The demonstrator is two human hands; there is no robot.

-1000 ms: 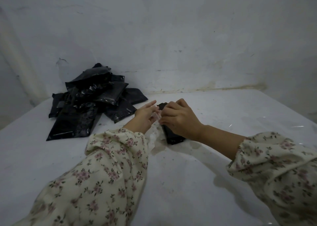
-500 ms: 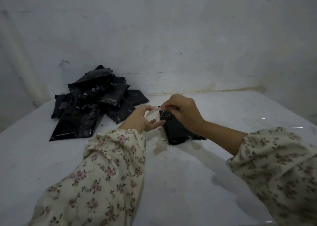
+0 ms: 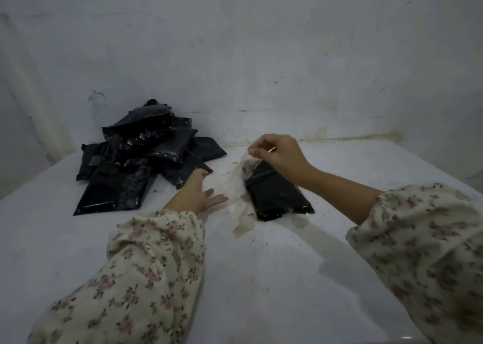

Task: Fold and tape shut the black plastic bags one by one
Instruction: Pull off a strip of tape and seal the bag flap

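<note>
Bag lay folded on the white table, seemingly not yet sealed. Left hand rested spread just beside it; right hand pinched clear tape above its far end. Farther left sat a pile of black bags; which of them were finished I could not tell. Stained white wall stood behind, meeting the table's far edge.

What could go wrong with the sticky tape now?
1. The tape hangs loose from the right hand, which pinches only its top end. It might curl and stick to itself or to the table.
2. The left hand lies open beside the bag, not on it. The bag might slide or its fold might spring open when the tape comes down.
</note>
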